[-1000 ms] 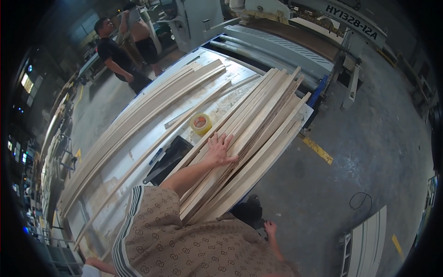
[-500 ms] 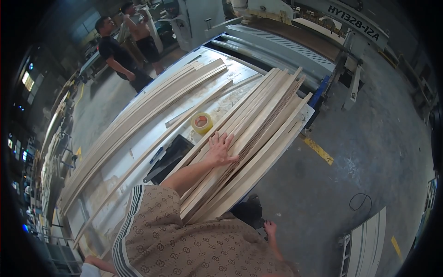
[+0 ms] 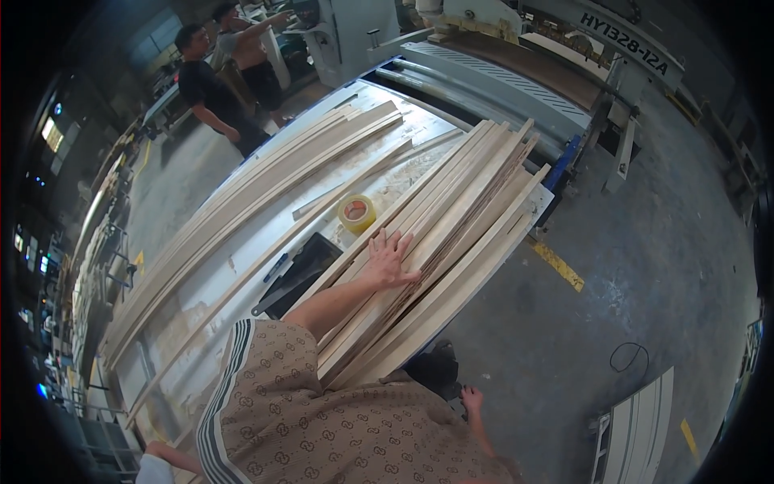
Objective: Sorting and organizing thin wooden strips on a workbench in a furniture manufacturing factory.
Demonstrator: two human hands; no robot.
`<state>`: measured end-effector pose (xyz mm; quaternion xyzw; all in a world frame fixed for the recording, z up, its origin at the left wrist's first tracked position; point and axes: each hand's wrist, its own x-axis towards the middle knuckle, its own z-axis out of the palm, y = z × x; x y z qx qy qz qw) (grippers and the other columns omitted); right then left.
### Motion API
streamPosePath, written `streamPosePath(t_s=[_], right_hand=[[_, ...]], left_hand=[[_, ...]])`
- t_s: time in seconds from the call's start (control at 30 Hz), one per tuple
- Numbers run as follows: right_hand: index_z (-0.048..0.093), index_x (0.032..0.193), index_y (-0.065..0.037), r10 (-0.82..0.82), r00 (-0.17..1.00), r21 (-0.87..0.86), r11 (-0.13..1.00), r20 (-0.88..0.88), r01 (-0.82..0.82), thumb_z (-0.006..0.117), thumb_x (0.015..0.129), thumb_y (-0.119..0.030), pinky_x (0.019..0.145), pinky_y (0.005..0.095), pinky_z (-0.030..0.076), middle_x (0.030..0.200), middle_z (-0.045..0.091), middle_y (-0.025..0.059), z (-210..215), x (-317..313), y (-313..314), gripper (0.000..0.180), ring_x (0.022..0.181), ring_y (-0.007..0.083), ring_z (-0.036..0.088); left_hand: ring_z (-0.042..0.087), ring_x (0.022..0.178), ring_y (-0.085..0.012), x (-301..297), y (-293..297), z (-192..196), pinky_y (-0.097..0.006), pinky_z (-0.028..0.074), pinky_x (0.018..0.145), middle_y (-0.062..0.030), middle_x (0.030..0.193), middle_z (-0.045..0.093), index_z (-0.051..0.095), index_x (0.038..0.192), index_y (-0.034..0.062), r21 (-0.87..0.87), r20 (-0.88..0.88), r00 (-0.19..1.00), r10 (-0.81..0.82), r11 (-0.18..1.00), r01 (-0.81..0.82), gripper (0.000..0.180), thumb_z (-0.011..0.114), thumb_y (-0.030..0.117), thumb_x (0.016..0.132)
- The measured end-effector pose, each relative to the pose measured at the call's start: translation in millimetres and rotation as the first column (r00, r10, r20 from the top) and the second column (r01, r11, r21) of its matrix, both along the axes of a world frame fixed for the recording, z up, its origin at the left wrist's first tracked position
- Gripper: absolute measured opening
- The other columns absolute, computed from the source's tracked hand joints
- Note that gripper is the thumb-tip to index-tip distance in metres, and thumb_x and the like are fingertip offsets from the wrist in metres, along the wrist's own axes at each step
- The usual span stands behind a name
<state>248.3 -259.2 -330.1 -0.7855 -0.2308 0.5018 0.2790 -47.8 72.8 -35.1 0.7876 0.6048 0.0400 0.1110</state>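
My left hand (image 3: 390,260) lies flat with spread fingers on a pile of long pale wood strips (image 3: 451,211). Nothing is gripped in it; the palm presses on the upper faces of the strips. At my side, away from the pile, my right hand (image 3: 472,398) hangs low over the floor. Its fingers are loosely bent and slightly apart, with nothing visible in them. Just left of my left hand stand a roll of clear yellowish tape (image 3: 357,214) and a black tray-like thing (image 3: 303,274), with a dark pen (image 3: 276,267) beside it.
More wood strips (image 3: 266,181) lie along the far left of the metal-topped table (image 3: 211,284). A large machine with rollers (image 3: 476,95) adjoins the table's far end. Two people (image 3: 211,93) stand beyond it. At lower left shows another person's arm (image 3: 184,460). A cable (image 3: 629,356) lies on the floor.
The view has shifted slightly, moving the scene a little to the right. One far person has raised an arm toward the machine. My left hand stays on the strips.
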Motion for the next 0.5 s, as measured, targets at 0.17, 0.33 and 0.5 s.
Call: streamPosePath(t_s=[0.17, 0.33, 0.5], right_hand=[[0.069, 0.101, 0.001, -0.012, 1.000, 0.014, 1.000, 0.009, 0.012, 0.066, 0.084, -0.021, 0.060, 0.0337, 0.049, 0.077, 0.067, 0.0121, -4.5, 0.8, -1.4, 0.028, 0.066, 0.0172, 0.061], [0.069, 0.102, 0.001, 0.004, 1.000, 0.012, 1.000, -0.004, -0.004, 0.066, 0.084, -0.021, 0.063, 0.0345, 0.050, 0.078, 0.067, 0.0121, -5.0, -0.1, -0.5, 0.029, 0.068, 0.0179, 0.062], [0.069, 0.101, 0.001, -0.001, 1.000, 0.009, 1.000, 0.013, 0.000, 0.067, 0.083, -0.023, 0.064, 0.0352, 0.050, 0.080, 0.068, 0.0142, -17.2, 2.7, -3.6, 0.030, 0.069, 0.0202, 0.063]], left_hand=[[0.010, 0.143, -0.0482, 0.8, 0.1, -0.4, -0.064, 0.010, 0.113, -0.0192, 0.153, 0.024, 0.023, 0.152, 0.0191, -0.002, 0.013, 1.000, 0.001, 1.000, -0.001, 0.100, 0.067, 0.059, 0.071], [0.010, 0.143, -0.0482, -0.7, -0.9, -0.4, -0.064, 0.011, 0.113, -0.0189, 0.154, 0.023, 0.023, 0.152, 0.0195, -0.008, 0.011, 1.000, 0.004, 1.000, -0.004, 0.100, 0.067, 0.060, 0.071], [0.010, 0.143, -0.0481, 1.4, -0.6, 1.8, -0.064, 0.011, 0.114, -0.0185, 0.154, 0.023, 0.023, 0.152, 0.0197, -0.010, 0.002, 1.000, 0.005, 1.000, -0.005, 0.100, 0.067, 0.060, 0.071]])
